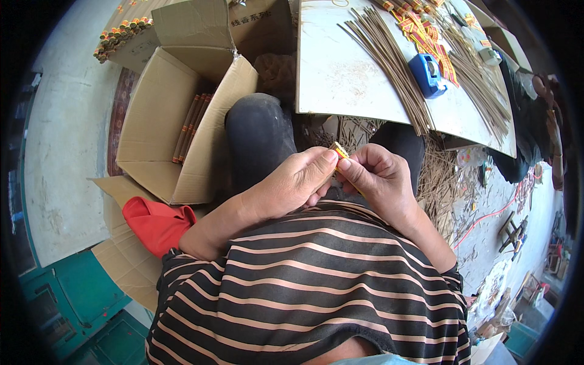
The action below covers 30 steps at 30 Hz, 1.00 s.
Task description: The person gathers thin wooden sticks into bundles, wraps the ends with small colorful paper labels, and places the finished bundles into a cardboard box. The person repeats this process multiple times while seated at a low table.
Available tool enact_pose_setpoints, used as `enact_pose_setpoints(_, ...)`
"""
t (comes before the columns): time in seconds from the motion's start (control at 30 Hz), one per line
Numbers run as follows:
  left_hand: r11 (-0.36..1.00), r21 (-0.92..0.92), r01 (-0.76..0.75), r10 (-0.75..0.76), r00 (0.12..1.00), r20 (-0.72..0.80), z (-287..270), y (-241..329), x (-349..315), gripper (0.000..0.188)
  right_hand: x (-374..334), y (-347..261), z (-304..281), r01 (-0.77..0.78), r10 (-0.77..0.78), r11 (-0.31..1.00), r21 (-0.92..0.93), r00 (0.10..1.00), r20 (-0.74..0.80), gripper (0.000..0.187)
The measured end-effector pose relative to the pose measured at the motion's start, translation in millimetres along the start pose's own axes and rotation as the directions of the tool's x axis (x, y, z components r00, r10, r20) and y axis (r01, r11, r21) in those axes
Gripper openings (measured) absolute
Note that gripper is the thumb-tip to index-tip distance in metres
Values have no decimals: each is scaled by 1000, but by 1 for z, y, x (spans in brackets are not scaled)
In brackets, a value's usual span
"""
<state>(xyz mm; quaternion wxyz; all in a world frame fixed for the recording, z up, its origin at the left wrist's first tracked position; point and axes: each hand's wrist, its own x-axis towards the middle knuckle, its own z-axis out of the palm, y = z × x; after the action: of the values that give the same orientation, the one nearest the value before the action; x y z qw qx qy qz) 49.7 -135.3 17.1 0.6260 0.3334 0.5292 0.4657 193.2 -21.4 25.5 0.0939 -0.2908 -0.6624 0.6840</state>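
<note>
Soft, even daylight seems to fill the room, though I can't see its source. The white tabletop (347, 67) at the far side catches most of it, nearly washed out, with shadow pooled beneath. The left hand (307, 177) and right hand (383, 177) look fairly crisp. The green cabinet (88, 289), near left, bends; the far right edge turns dim and soft, and blackness rings everything.

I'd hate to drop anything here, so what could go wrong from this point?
The small yellow-and-red item is pinched in the fingertips of the left hand and right hand, so it might slip. If it fell, it could get lost among the stick litter on the floor. The brown sticks reach the near edge of the table; a bump could knock some off.
</note>
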Motion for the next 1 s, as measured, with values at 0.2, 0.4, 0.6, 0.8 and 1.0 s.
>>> enact_pose_setpoints(0.2, 1000, -16, 13, -13, 1000, 0, 1, -3, 1, 46, 1, -5, -4, -30, 30, 997, -74, 1000, 1, 24)
enact_pose_setpoints(0.4, 998, -52, 47, -47, 999, 0, 4, 2, 2, 40, 2, 3, -11, -6, 10, 988, -156, 1000, 23, 25)
enact_pose_setpoints(0.6, 995, -88, 53, -51, 999, 17, 4, 2, 2, 40, 3, -3, -15, -4, 13, 990, -144, 998, 60, 28)
enact_pose_setpoints(0.8, 995, -87, 57, -55, 998, 20, 4, 3, 2, 41, 5, 0, -17, 22, -11, 988, -155, 997, 73, 27)
enact_pose_setpoints(1.0, 999, -4, 43, -43, 999, -5, 6, 4, 3, 44, 8, 5, -21, 115, -104, 981, -153, 991, 82, 27)
